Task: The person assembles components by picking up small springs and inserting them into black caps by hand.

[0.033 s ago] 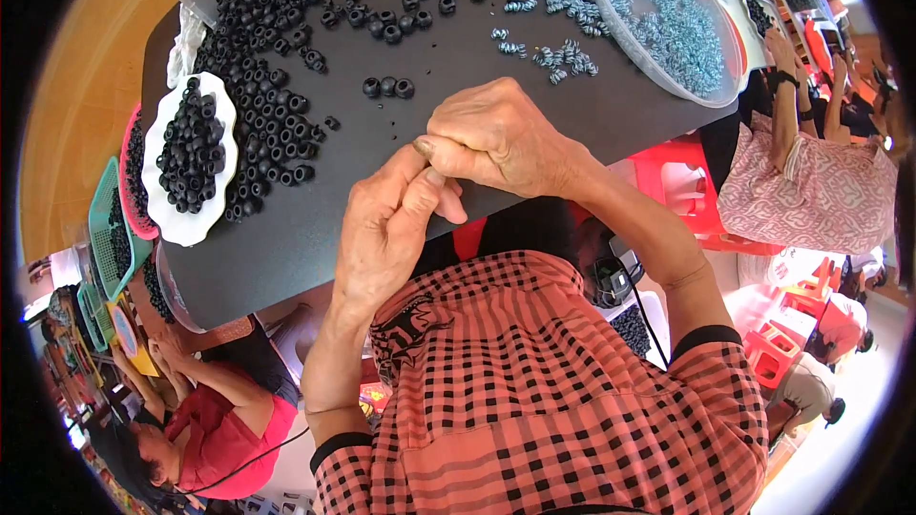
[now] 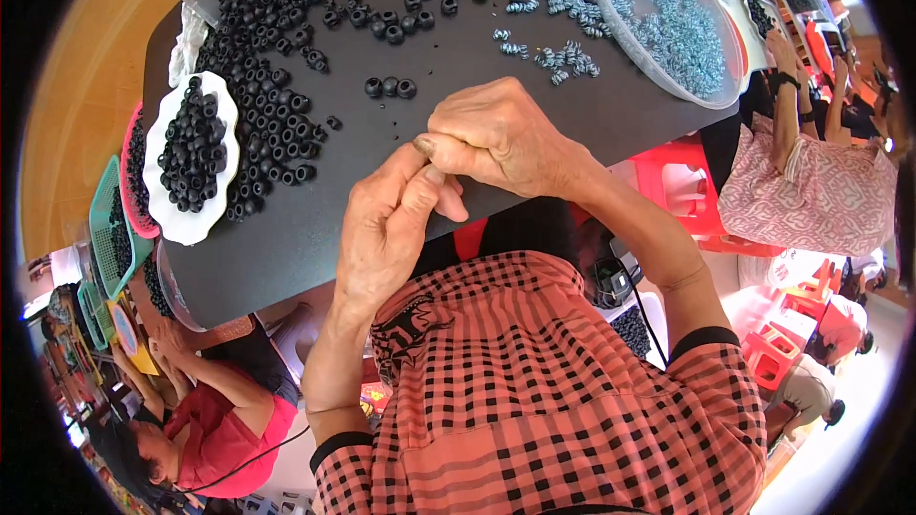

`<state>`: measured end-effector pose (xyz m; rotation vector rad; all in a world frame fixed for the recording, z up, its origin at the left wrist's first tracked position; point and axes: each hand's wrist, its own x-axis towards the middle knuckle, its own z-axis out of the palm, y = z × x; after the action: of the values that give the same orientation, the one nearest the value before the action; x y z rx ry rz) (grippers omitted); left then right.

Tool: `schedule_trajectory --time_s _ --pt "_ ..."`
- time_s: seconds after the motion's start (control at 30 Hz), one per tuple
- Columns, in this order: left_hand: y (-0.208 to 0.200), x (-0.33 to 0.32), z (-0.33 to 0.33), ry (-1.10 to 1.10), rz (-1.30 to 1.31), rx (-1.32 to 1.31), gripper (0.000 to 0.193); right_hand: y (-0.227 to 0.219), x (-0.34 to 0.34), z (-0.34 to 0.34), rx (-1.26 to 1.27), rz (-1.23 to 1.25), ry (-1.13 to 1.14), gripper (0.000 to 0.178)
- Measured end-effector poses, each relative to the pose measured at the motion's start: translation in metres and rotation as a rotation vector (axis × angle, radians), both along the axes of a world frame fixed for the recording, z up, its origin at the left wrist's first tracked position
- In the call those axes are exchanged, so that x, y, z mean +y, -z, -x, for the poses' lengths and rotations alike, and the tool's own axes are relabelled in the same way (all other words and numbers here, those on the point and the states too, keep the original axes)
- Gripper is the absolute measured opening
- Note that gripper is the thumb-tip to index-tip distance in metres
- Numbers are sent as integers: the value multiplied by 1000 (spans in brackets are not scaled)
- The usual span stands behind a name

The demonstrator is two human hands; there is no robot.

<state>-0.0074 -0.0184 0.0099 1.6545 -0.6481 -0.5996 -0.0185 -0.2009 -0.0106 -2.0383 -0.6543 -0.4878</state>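
Above the table's near edge, my left hand and my right hand meet with fingers closed. Their thumbs and fingertips press together, and whatever they pinch is hidden. Just beyond them on the dark table is a short row of black round pieces with hollow ends. Similar black pieces lie loose in a large heap to the left and at the back. A white scalloped dish at the left holds more. Small bluish coil springs are scattered at the back right, beside a clear round tub full of springs.
Pink and green baskets of black pieces stand past the table's left edge. People sit at lower left, in a red shirt, and at right, in patterned clothing. Red plastic stools are at right.
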Motion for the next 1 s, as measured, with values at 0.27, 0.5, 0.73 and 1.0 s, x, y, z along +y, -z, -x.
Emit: schedule_trajectory --time_s 0.27,0.5,0.73,1.0 --pt "6 1 -6 -196 330 382 27 -8 3 6 11 -135 141 16" --pt "2 -2 -6 -222 294 380 26 0 9 5 -93 -2 158 41" --pt "5 0 -10 -200 127 302 25 3 7 6 -135 69 161 38" --pt "7 -4 -14 -133 359 534 23 6 7 4 -212 61 167 32"
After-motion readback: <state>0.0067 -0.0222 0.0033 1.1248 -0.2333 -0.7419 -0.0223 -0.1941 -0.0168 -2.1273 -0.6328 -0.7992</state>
